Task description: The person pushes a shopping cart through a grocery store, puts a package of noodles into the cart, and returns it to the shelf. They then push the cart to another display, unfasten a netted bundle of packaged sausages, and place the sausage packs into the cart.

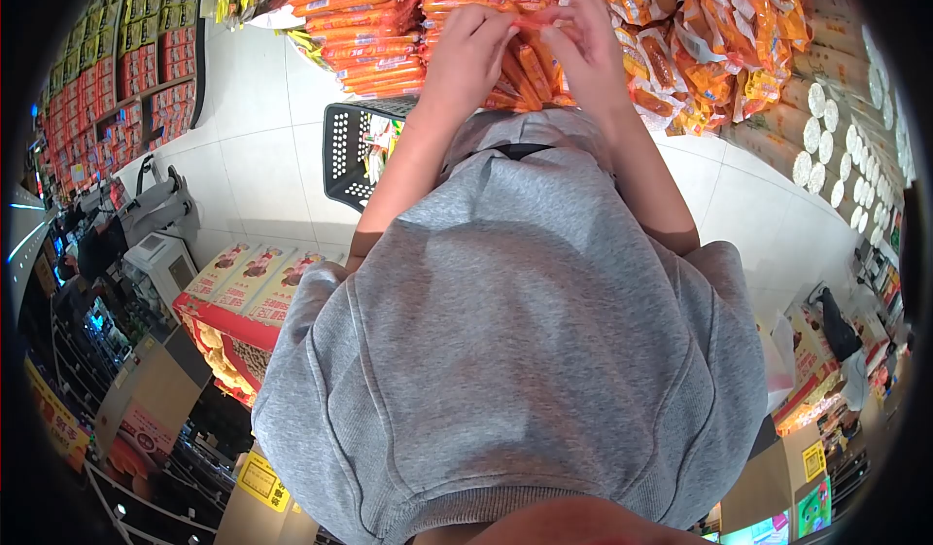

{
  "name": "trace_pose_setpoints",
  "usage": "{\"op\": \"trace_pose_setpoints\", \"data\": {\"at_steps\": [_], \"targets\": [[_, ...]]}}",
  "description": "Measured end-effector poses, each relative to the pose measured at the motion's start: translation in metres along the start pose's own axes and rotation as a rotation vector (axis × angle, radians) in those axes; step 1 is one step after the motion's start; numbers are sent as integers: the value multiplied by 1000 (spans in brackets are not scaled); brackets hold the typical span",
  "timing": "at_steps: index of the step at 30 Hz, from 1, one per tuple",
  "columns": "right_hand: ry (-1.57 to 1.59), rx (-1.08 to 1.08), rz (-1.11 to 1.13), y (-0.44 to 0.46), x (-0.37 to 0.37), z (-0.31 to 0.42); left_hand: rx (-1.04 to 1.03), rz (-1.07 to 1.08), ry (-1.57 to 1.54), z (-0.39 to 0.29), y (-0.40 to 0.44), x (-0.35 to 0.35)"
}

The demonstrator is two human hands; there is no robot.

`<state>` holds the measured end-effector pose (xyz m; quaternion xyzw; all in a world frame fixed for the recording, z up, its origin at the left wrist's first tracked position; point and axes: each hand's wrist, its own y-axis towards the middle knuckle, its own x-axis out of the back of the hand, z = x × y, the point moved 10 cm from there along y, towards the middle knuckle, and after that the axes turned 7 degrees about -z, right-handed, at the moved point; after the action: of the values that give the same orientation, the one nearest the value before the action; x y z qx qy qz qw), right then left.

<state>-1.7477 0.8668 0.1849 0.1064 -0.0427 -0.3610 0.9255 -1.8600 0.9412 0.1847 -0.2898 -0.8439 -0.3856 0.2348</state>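
A pile of long sausages in orange-red plastic wrappers (364, 41) lies in front of me, and both my hands are over it. My left hand (469, 59) has its fingers curled and its thumb tip pressed in toward them. Something orange-red shows at those fingertips, but it blends with the pile and I cannot make it out. Close by on the right, my right hand (588, 49) has bent fingers spread apart, slightly blurred, with the thumb pointing at the left hand. Several loose orange sausages (533, 69) lie between the two wrists.
A dark shopping basket (335, 156) with packages in it stands on the floor at left. Orange-wrapped snacks (695, 49) and white round-ended packs (814, 137) lie to the right. Red-and-yellow packets fill a shelf (121, 69) at far left. A red display box (228, 321) stands behind the basket.
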Motion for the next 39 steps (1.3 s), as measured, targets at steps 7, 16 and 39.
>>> {"op": "trace_pose_setpoints", "data": {"at_steps": [7,16,39], "targets": [[-377,-128,209,-2,-4,-18,164,114,-125,12,3,2],[-241,-50,520,4,-31,15,138,203,-223,19,-1,4],[167,-461,163,-18,-28,-60,512,78,-816,48,-12,-4]]}}
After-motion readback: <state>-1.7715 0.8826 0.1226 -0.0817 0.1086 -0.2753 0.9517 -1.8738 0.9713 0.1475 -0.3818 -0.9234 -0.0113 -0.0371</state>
